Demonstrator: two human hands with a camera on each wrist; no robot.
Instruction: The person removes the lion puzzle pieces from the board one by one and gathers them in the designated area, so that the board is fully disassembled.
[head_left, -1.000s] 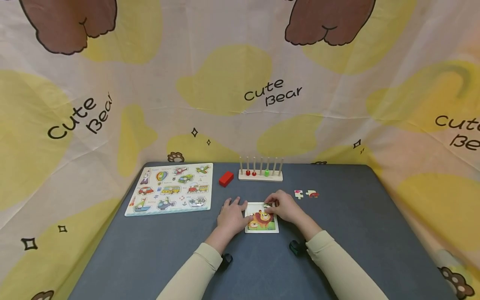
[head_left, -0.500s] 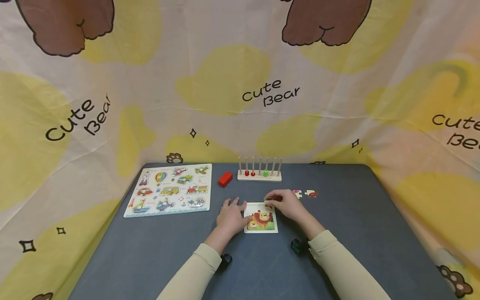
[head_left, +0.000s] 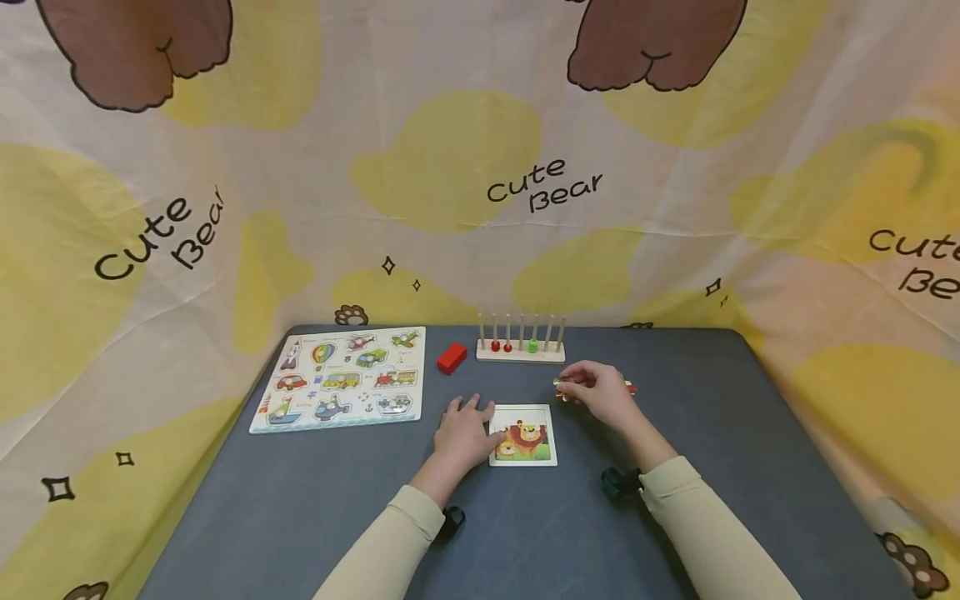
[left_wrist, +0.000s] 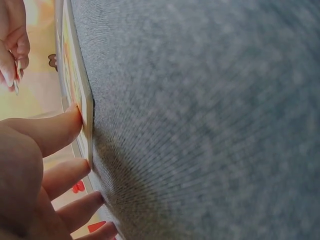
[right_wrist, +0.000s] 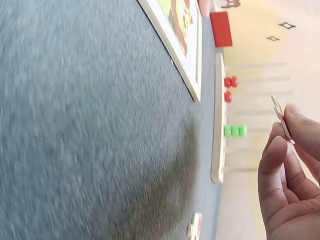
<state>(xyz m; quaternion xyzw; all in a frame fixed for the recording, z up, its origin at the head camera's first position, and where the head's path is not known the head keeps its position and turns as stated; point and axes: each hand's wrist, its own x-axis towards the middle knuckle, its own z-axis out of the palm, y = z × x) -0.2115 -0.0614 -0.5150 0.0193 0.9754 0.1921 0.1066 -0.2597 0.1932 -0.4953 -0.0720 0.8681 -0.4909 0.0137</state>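
Observation:
A small jigsaw puzzle with a lion picture (head_left: 528, 437) lies in its white square frame (head_left: 522, 463) on the table. My left hand (head_left: 462, 433) rests at the frame's left side, thumb on the frame's edge and fingers spread loosely beside it. Right of the frame and above the table, my right hand (head_left: 600, 396) pinches a thin puzzle piece (right_wrist: 281, 120) between thumb and fingers, seen edge-on in the right wrist view. Behind that hand, a loose puzzle piece (head_left: 632, 387) lies mostly hidden; part of a piece (right_wrist: 195, 226) also shows in the right wrist view.
A board of vehicle pictures (head_left: 341, 379) lies at the back left. Beside it sits a red block (head_left: 452, 357), then a pegged counting rack (head_left: 521, 354) with red beads and green beads (right_wrist: 235, 131). A patterned cloth (head_left: 450, 167) hangs behind the table.
My right hand has lifted a piece from the puzzle's upper right and carried it right, now in front of the loose pieces. My left hand has stayed at the frame.

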